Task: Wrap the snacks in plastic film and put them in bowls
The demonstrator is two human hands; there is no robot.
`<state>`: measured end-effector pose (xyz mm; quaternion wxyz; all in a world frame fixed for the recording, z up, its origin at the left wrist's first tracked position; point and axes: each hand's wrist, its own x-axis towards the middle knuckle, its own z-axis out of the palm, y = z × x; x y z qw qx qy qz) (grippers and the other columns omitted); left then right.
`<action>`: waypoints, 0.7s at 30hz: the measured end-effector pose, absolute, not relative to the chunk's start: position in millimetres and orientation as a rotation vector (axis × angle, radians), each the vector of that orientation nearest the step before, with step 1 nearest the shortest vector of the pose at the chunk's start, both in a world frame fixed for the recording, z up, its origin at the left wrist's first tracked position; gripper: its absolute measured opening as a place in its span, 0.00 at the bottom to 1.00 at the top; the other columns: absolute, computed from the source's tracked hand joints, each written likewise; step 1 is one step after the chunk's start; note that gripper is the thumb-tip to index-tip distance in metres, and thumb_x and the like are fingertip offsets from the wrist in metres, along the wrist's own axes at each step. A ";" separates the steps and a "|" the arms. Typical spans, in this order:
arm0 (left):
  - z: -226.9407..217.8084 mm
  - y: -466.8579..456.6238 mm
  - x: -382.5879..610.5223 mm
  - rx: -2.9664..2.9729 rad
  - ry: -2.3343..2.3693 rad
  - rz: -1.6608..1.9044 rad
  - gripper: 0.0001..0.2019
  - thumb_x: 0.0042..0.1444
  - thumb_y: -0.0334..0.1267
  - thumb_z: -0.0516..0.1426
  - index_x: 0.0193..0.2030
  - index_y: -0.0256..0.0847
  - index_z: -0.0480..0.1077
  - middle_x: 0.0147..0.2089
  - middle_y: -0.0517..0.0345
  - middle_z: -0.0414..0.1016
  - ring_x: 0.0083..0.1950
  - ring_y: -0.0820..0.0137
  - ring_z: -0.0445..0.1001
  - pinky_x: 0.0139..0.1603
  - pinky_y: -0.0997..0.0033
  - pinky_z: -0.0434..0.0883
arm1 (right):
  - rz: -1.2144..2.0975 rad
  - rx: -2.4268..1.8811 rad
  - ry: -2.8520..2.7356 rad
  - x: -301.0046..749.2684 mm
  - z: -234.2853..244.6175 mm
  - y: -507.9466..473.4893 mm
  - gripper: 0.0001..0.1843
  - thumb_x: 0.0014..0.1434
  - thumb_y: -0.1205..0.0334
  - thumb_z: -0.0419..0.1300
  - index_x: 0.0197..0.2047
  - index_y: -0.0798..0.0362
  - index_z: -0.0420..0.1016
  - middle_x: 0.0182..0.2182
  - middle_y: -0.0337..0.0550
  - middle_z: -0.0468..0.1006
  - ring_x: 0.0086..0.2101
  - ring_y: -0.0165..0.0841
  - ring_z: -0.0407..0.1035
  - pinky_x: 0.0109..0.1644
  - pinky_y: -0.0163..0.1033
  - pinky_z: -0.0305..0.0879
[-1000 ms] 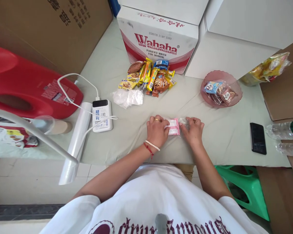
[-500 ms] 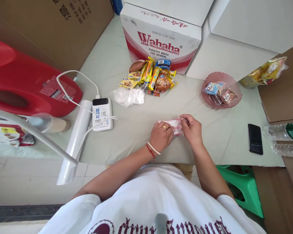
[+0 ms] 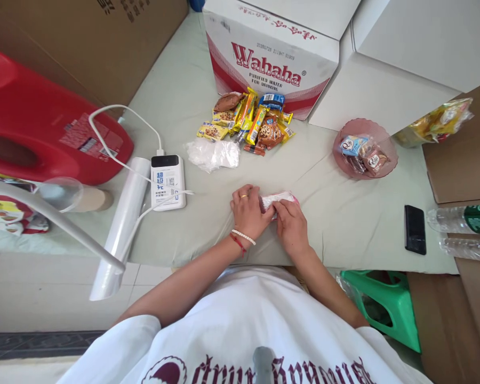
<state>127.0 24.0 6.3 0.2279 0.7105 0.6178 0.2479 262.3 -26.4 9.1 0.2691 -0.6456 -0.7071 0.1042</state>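
Note:
Both hands meet over a small pink and white packet (image 3: 279, 199) in clear wrap near the table's front edge. My left hand (image 3: 247, 212), with a ring and bead bracelets, curls its fingers onto the packet's left end. My right hand (image 3: 291, 226) pinches the packet's right part from below. Most of the packet is covered by the fingers. The table (image 3: 336, 213) wears a pale green cloth.
A pile of snack packets (image 3: 248, 124) and a crumpled clear bag (image 3: 213, 154) lie behind, before a Wahaha carton (image 3: 272, 64). Right: pink bowl (image 3: 364, 149) with snacks, black phone (image 3: 415, 229), water bottles (image 3: 464, 220). Left: power bank (image 3: 166, 182), film roll (image 3: 120, 229), red container (image 3: 36, 128).
Both hands shifted left with the packet, and my right hand moved over it toward the left hand, covering more of it. The view tilted slightly.

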 end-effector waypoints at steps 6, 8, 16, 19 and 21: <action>18.9 29.3 121.9 1.990 1.632 0.350 0.10 0.60 0.45 0.59 0.41 0.40 0.71 0.46 0.44 0.75 0.54 0.49 0.69 0.53 0.50 0.68 | 0.183 -1.714 -1.908 249.2 3.2 -39.6 0.25 0.70 0.71 0.47 0.65 0.49 0.71 0.51 0.53 0.77 0.47 0.42 0.70 0.53 0.50 0.72; 21.6 30.7 122.1 1.994 1.608 0.340 0.10 0.59 0.44 0.59 0.40 0.40 0.70 0.43 0.45 0.74 0.51 0.51 0.70 0.52 0.52 0.68 | 0.230 -1.729 -1.770 248.4 5.5 -40.8 0.26 0.70 0.68 0.49 0.70 0.50 0.64 0.51 0.54 0.74 0.47 0.41 0.70 0.51 0.49 0.73; 26.3 35.7 123.2 1.955 1.498 0.414 0.05 0.57 0.38 0.59 0.36 0.42 0.66 0.40 0.50 0.71 0.42 0.58 0.72 0.44 0.59 0.71 | 0.370 -1.735 -1.737 257.9 4.6 -37.6 0.24 0.68 0.64 0.52 0.65 0.52 0.70 0.64 0.58 0.66 0.58 0.43 0.69 0.58 0.50 0.73; 24.2 36.0 122.2 1.865 1.451 0.492 0.05 0.56 0.36 0.59 0.38 0.41 0.69 0.40 0.51 0.71 0.42 0.60 0.72 0.45 0.59 0.73 | 0.282 -1.771 -1.832 254.6 2.1 -40.5 0.22 0.70 0.65 0.49 0.60 0.51 0.77 0.61 0.54 0.73 0.55 0.43 0.71 0.60 0.52 0.71; 21.1 35.1 121.2 1.799 1.374 0.606 0.12 0.54 0.33 0.59 0.46 0.39 0.72 0.47 0.49 0.71 0.45 0.62 0.73 0.49 0.60 0.74 | 0.253 -1.775 -1.845 252.8 2.7 -42.0 0.22 0.71 0.66 0.48 0.60 0.50 0.78 0.59 0.53 0.76 0.51 0.42 0.72 0.59 0.52 0.72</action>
